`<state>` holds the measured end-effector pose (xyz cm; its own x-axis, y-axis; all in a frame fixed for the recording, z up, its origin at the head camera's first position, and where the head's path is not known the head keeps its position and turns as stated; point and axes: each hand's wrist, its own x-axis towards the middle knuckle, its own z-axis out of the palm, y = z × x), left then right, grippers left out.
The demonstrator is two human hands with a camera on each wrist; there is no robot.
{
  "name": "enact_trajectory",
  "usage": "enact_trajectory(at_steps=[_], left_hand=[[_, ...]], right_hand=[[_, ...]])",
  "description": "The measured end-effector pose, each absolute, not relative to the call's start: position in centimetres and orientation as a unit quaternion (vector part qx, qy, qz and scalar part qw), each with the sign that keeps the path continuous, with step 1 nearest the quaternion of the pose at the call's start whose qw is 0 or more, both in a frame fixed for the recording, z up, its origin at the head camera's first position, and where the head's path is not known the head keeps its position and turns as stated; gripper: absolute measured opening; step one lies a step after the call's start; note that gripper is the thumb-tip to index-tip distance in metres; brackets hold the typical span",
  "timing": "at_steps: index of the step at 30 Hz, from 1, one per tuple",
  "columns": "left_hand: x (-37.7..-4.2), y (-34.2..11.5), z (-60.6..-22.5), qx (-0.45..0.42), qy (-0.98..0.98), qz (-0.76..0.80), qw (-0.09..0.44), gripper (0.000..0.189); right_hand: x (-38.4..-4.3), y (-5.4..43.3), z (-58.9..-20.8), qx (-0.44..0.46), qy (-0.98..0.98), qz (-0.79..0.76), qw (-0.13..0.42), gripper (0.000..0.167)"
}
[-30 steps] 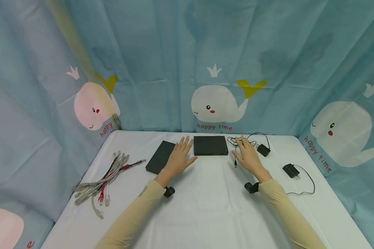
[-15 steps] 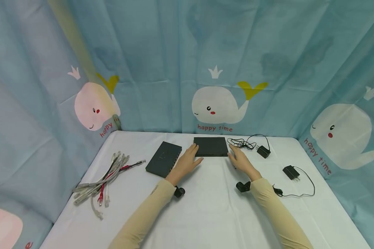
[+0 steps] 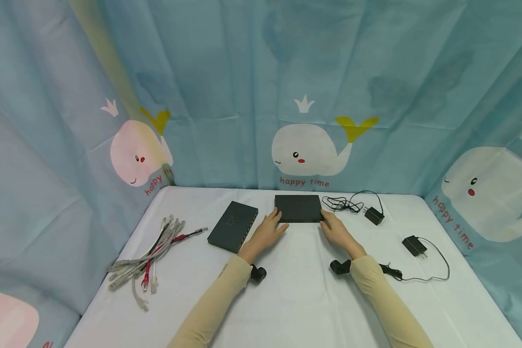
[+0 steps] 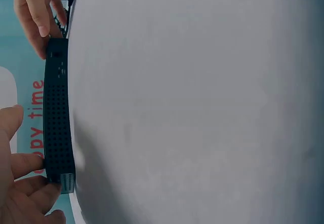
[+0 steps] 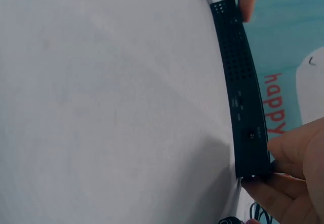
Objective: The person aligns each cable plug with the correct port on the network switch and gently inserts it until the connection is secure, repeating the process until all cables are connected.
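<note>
A flat black network switch (image 3: 297, 208) lies near the back edge of the white table. My left hand (image 3: 264, 234) grips its left end, fingertips on the top and the end face; in the left wrist view the left hand's fingers (image 4: 31, 164) are bent there. The right end is held by my right hand (image 3: 337, 233), with fingers (image 5: 283, 155) over the top and others at the end, as the right wrist view shows. That view also shows a vented long side with a round power socket (image 5: 251, 136). The rear side is hidden.
Left of the switch lies a second black box (image 3: 233, 226) with ports along one edge. Further left is a bundle of network cables (image 3: 152, 256). One power adapter (image 3: 374, 215) with coiled cord sits back right; another adapter (image 3: 414, 245) lies nearer. A printed curtain (image 3: 226, 145) hangs behind.
Both hands have lowered and closed in from either side onto the ends of the switch. The left moved right off the second box; the right moved left away from the coiled cord.
</note>
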<state>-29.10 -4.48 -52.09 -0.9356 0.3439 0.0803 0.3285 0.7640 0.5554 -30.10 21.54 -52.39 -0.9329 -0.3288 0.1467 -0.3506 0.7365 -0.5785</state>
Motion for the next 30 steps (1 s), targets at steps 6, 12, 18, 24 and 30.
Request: enact_trajectory(at_steps=[6,12,18,24,30], left_hand=[[-28.8,-4.2,-52.1,0.166,0.937,0.307,0.021,0.07],[-28.5,-4.2,-51.8,0.172,0.939,0.298,0.018,0.072],[-27.9,-4.2,-51.6,0.178,0.941,0.289,0.014,0.072],[-27.1,-4.2,-51.6,0.188,0.947,0.262,0.016,0.073],[-26.3,-4.3,-51.3,0.2,0.948,0.247,-0.006,0.072]], right_hand=[[-29.9,21.6,-52.6,0.195,-0.928,0.317,0.02,0.052],[-29.6,21.6,-52.6,0.199,-0.928,0.315,0.024,0.056],[-29.0,21.7,-52.6,0.203,-0.922,0.326,0.034,0.055],[-28.2,21.7,-52.5,0.201,-0.921,0.331,0.035,0.055],[-27.8,21.6,-52.6,0.206,-0.919,0.333,0.04,0.053]])
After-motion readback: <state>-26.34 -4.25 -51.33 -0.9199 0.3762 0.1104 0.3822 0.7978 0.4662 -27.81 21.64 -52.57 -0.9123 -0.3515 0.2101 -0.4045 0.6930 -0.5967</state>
